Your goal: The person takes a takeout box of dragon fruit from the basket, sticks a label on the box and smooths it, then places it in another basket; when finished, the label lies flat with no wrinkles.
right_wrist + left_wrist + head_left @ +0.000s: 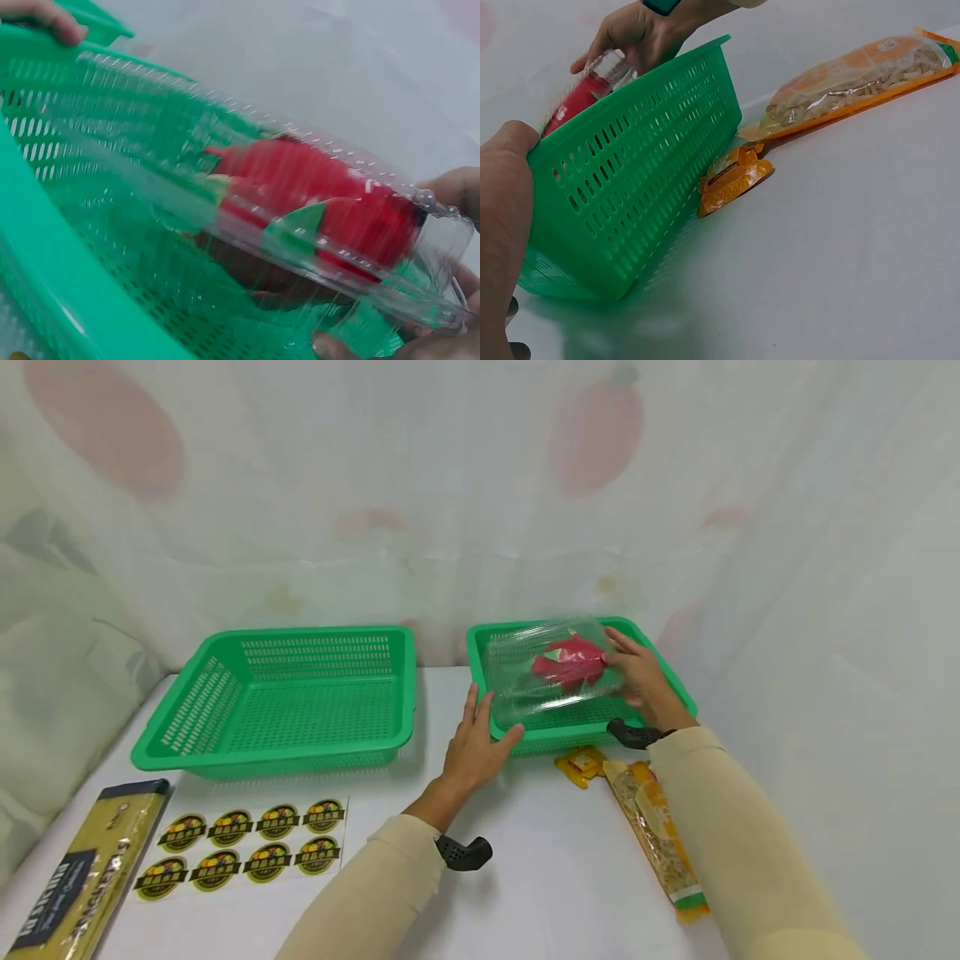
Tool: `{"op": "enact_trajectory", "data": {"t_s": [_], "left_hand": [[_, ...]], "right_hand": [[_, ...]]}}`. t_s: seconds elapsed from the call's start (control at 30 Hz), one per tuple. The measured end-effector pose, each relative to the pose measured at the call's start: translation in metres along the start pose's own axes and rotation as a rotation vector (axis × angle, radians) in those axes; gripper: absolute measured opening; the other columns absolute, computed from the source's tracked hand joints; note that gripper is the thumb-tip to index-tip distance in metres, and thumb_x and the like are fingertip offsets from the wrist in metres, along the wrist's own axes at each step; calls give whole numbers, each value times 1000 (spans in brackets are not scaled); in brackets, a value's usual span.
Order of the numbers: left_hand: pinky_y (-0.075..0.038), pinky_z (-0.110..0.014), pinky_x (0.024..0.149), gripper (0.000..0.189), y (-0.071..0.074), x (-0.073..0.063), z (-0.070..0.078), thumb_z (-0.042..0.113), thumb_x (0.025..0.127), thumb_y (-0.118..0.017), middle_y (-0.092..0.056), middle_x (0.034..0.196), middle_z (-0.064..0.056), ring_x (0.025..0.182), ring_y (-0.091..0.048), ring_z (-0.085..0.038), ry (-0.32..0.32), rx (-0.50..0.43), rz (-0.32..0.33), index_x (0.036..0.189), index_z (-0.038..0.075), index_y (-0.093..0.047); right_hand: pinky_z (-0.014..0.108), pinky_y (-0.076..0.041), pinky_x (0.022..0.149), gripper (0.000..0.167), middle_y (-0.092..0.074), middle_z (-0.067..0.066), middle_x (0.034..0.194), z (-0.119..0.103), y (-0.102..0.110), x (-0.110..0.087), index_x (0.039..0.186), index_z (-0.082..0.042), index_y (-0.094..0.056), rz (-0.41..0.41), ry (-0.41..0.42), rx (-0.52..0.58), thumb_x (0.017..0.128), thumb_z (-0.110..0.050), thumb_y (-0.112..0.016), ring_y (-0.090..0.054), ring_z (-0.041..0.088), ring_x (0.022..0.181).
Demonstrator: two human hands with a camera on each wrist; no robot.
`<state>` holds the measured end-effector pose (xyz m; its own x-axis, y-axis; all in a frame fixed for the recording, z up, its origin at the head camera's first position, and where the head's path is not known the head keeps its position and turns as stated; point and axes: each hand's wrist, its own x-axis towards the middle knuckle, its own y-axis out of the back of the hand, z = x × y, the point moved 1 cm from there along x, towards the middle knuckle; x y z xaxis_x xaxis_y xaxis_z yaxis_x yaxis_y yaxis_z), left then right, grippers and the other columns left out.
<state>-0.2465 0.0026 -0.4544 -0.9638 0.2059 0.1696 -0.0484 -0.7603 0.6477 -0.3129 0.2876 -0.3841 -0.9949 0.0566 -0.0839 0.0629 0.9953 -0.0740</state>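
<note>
My right hand (643, 681) grips one end of a clear plastic box (135, 169), tilted over the right green basket (555, 739). Inside that box, towards the gripped end, lies a red dragon fruit (300, 195) with green-tipped scales. The fingers and thumb pinch the box end in the right wrist view. At the same basket's near left corner, my left hand (474, 752) touches the rim, its fingers extended and thumb spread. In the left wrist view the basket wall (645, 150) hides much of the box.
Another green basket (300, 758) stands to the left. Before it lie a sheet of round fruit stickers (247, 847) and a spaghetti pack (90, 868). A small orange packet (581, 766) and a longer orange-and-clear food bag (855, 86) lie in front of the right basket.
</note>
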Motion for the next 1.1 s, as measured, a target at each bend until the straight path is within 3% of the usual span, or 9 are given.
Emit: {"op": "enact_trajectory", "data": {"t_s": [0.03, 0.2, 0.37, 0.53, 0.7, 0.8, 0.9, 0.97, 1.1], "left_hand": [[-35, -62, 95, 82, 0, 0, -1, 64, 91, -47, 6, 160, 8, 133, -34, -38, 0, 0, -2, 155, 19, -21], [-36, -59, 96, 82, -2, 2, 0, 64, 91, -46, 9, 160, 9, 134, -33, -36, 20, 2, -22, 156, 23, -17], [-36, -59, 97, 80, -2, 3, 0, 61, 92, -48, 9, 160, 9, 136, -31, -36, 27, -8, -22, 156, 23, -17], [-34, -59, 99, 81, -1, 2, 1, 61, 92, -49, 8, 160, 7, 137, -27, -36, 33, -12, -38, 156, 22, -18], [-29, -59, 103, 87, 13, -1, 13, 67, 90, -47, 1, 161, -3, 140, -16, -38, 58, -81, -32, 155, 16, -19], [-23, -56, 107, 92, 31, 0, 29, 69, 90, -45, -5, 160, -9, 142, -12, -35, 76, -206, -9, 155, 11, -17], [-21, -54, 109, 94, 52, 2, 50, 71, 89, -44, -13, 158, -10, 142, -16, -32, 131, -406, -16, 154, 10, -18], [-25, -51, 108, 94, 64, 4, 65, 72, 87, -46, -19, 157, -8, 138, -26, -34, 199, -557, -36, 155, 13, -19], [-34, -52, 103, 92, 83, 8, 82, 69, 85, -53, -22, 156, -5, 135, -31, -36, 311, -830, -62, 154, 16, -22]], "right_hand": [[72, -23, 97, 58, -14, 3, 160, 1, 1, -2, 152, -22, -33, 9, -12, 54, 100, -6, -52, -20, 33, 140], [70, -14, 102, 58, -13, 0, 160, -4, 16, -11, 153, -25, -31, 68, -68, 244, 100, -11, -52, -17, 33, 141], [67, -15, 104, 57, -19, 0, 156, -13, 24, -20, 151, -28, -35, 106, -109, 349, 99, -15, -55, -23, 31, 137], [65, -15, 105, 57, -13, -2, 157, -23, 24, -33, 150, -32, -36, 113, -137, 409, 99, -15, -55, -20, 30, 139], [64, -14, 105, 59, -10, -3, 157, -35, 19, -48, 149, -33, -38, 90, -137, 435, 97, -13, -58, -19, 29, 139], [65, -13, 105, 59, -12, -3, 157, -43, 13, -55, 148, -32, -40, 69, -130, 442, 96, -13, -61, -17, 29, 139], [66, -13, 104, 59, -13, -3, 157, -52, 7, -63, 148, -32, -40, 50, -122, 442, 96, -14, -61, -18, 29, 138], [66, -12, 104, 58, -13, -3, 157, -57, 2, -69, 148, -31, -40, 36, -114, 440, 96, -14, -60, -17, 29, 138], [67, -9, 104, 59, -8, -6, 158, -65, -12, -81, 151, -30, -35, -10, -97, 422, 98, -15, -57, -9, 30, 141]]}}
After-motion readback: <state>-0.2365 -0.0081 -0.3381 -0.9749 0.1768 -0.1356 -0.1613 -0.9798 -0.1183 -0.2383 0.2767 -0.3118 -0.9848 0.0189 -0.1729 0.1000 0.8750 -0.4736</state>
